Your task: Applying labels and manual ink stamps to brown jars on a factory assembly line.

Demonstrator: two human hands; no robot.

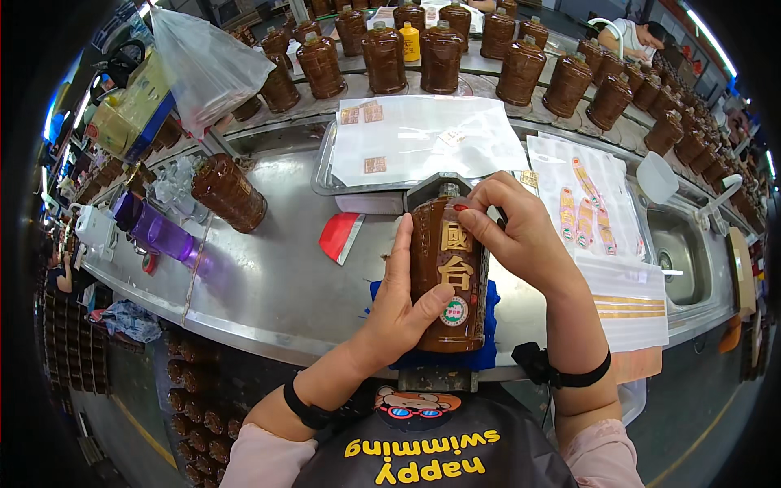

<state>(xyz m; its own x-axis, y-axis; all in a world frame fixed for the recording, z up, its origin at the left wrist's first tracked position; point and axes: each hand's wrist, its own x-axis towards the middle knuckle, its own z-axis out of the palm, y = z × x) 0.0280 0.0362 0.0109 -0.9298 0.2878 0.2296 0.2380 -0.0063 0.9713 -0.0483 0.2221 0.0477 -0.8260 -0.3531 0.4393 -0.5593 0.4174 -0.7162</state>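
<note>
A brown textured bottle (425, 260) rests tilted toward me on a blue cloth (490, 325) at the bench's near edge. Gold characters run down its front, with a round green-and-white decal (454, 311) low on it. My left hand (390, 305) is wrapped round the bottle's left side, thumb across the front. Near the neck, my right hand (512, 228) pinches a small, partly clear decal with a red spot (460, 206) against the glass. Its other fingers are curled. Behind the neck stands a grey metal support (419, 193).
Another brown bottle (229, 193) and a purple water bottle (163, 232) stand left. A red-and-silver scraper-like piece (340, 236) lies nearby. Beyond are a tray of white sheets (407, 146) and many bottles on a conveyor. Decal sheets (553, 154) and a sink (679, 252) are right.
</note>
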